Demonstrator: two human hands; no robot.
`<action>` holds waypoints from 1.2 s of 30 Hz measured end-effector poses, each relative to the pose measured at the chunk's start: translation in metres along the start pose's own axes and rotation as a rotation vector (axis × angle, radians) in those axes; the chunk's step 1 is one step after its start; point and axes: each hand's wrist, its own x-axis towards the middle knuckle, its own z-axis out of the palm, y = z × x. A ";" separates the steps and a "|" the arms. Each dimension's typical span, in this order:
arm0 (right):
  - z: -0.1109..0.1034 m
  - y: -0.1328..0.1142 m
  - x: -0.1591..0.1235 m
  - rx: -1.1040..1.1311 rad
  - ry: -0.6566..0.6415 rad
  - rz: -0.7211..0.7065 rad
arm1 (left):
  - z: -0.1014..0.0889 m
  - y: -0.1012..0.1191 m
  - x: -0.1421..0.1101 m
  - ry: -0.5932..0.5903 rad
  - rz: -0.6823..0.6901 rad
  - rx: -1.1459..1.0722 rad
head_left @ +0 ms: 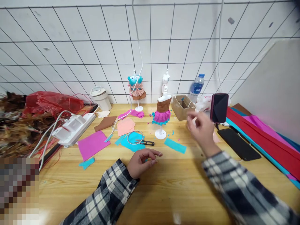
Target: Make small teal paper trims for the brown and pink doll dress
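My left hand (pixel 142 163) hovers over the near middle of the wooden table, thumb and index finger apart. A speck of blue shows between them; whether it is held or lies behind cannot be told. My right hand (pixel 201 130), smeared by motion, is raised in front of the cardboard box (pixel 179 109), its fingers curled into a pinch. Anything inside that pinch is too blurred to make out. Between and beyond my hands stands a small white dress form (pixel 160 132) in a brown top and a ruffled magenta skirt with blue trim. A blue paper strip (pixel 175 145) lies before it.
Black thread snips (pixel 146 142) and a ring (pixel 135 143) lie on blue paper left of centre, near magenta (pixel 92 145) and peach sheets (pixel 126 126). Behind stand another dressed form (pixel 137 89), a water bottle (pixel 197 86) and a phone (pixel 219 107). A power strip (pixel 77 129) sits left.
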 end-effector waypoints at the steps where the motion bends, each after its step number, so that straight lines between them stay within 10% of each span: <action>1: -0.004 -0.016 -0.021 0.146 -0.111 -0.094 | 0.000 0.000 -0.001 -0.013 -0.008 -0.026; 6: -0.003 -0.055 -0.083 0.505 -0.523 -0.279 | 0.003 0.001 -0.003 -0.087 0.012 -0.104; 17: 0.014 -0.039 -0.083 0.648 -0.591 -0.124 | 0.004 0.004 0.003 -0.126 -0.068 -0.113; 25: 0.007 -0.037 -0.085 0.299 -0.477 -0.272 | 0.007 0.002 0.004 0.143 -0.219 0.425; 32: 0.007 -0.040 -0.087 0.227 -0.531 -0.286 | 0.008 0.008 0.003 0.102 0.229 1.099; 36: 0.006 -0.040 -0.087 0.277 -0.556 -0.236 | 0.005 0.008 0.003 0.126 0.262 1.229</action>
